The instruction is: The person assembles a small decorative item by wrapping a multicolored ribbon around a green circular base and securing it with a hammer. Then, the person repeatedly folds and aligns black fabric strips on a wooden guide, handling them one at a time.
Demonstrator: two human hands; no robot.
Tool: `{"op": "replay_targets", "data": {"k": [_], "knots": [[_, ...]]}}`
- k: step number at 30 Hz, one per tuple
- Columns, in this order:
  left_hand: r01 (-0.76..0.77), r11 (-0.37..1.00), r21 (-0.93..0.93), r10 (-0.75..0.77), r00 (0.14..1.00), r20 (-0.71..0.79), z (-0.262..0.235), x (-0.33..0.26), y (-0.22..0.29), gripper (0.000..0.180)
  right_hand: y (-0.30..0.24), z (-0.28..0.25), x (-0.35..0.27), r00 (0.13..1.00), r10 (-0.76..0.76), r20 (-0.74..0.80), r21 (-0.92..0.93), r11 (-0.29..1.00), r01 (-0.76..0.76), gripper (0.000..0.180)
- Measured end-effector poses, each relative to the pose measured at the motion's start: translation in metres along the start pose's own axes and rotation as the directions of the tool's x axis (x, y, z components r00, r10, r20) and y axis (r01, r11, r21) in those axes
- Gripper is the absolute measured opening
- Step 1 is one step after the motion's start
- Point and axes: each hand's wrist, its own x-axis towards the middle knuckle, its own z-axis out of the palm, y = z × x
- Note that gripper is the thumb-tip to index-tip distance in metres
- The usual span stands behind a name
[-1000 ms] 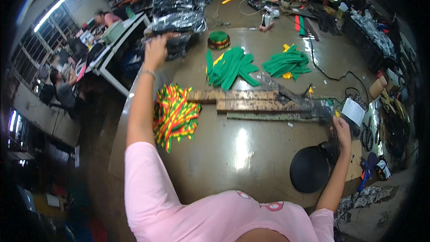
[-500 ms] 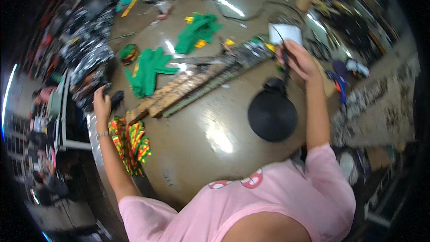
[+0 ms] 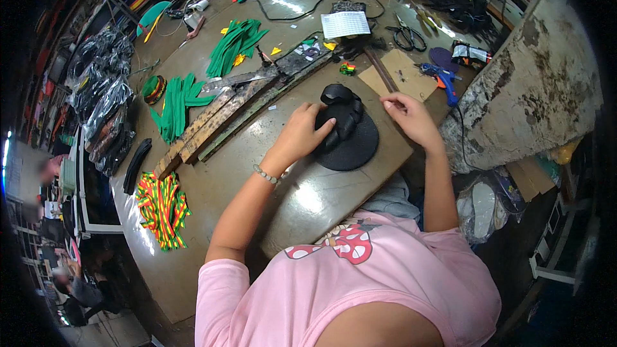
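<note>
On the near part of the table lies a flat black round piece [image 3: 347, 151] with a thick, twisted black strap [image 3: 347, 115] looping over it. My left hand [image 3: 299, 132] grips its left side, thumb spread on top and fingers against the strap. To the right, my right hand [image 3: 411, 119] is closed with curled fingers over a long dark brown stick [image 3: 381, 71], which slants past the round piece. The hand hides part of the stick. Beyond it lie a brown cardboard sheet [image 3: 411, 77] and a small red, yellow and green piece [image 3: 348, 69].
Long wooden bars [image 3: 225, 109] cross the table, with green strips [image 3: 175, 112] beside them and striped strips [image 3: 164, 209] at the left edge. Scissors [image 3: 408, 35], a blue glue gun [image 3: 447, 87] and a white paper [image 3: 345, 24] lie farther off. A cable [image 3: 283, 19] winds across the back.
The round piece, held up by my right hand before, now lies on the table. My left hand has come over from the far left onto it. My right hand has let go of it.
</note>
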Motion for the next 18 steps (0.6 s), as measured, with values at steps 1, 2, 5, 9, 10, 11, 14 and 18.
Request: {"op": "replay_targets", "data": {"k": [1, 2, 5, 9, 10, 11, 14, 18], "knots": [[-0.08, 0.997, 0.007, 0.08, 0.995, -0.059, 0.005, 0.001, 0.0, 0.035, 0.002, 0.007, 0.002, 0.998, -0.049, -0.042, -0.018, 0.999, 0.048, 0.031], [-0.131, 0.991, 0.025, 0.133, 0.987, -0.09, 0.01, 0.001, 0.001, 0.034, 0.002, 0.016, 0.01, 0.992, -0.105, -0.067, -0.03, 0.994, 0.103, 0.032], [-0.187, 0.982, 0.025, 0.189, 0.979, -0.073, 0.02, 0.002, 0.001, 0.032, 0.002, 0.047, 0.041, 0.876, -0.464, -0.13, -0.239, 0.873, 0.426, 0.034], [-0.268, 0.963, 0.021, 0.269, 0.957, -0.11, 0.03, 0.001, -0.001, 0.028, 0.002, 0.052, 0.063, 0.973, -0.194, 0.126, -0.136, 0.968, 0.211, 0.03], [-0.263, 0.965, 0.016, 0.263, 0.957, -0.122, 0.032, -0.001, -0.002, 0.027, 0.002, 0.043, 0.06, 0.977, -0.21, 0.046, -0.253, 0.943, 0.215, 0.03], [-0.258, 0.966, 0.011, 0.258, 0.957, -0.135, 0.033, -0.003, -0.002, 0.026, 0.003, 0.034, 0.052, 0.95, -0.282, -0.136, -0.223, 0.943, 0.248, 0.032], [-0.234, 0.972, -0.03, 0.228, 0.963, -0.142, 0.033, -0.007, -0.001, 0.025, 0.01, -0.01, 0.005, 0.829, -0.261, -0.494, -0.21, 0.961, 0.178, 0.039], [-0.327, 0.944, -0.035, 0.325, 0.945, -0.044, 0.032, -0.004, 0.007, 0.025, 0.031, -0.044, -0.074, 0.713, 0.14, -0.687, 0.363, 0.916, 0.17, 0.03]]}}
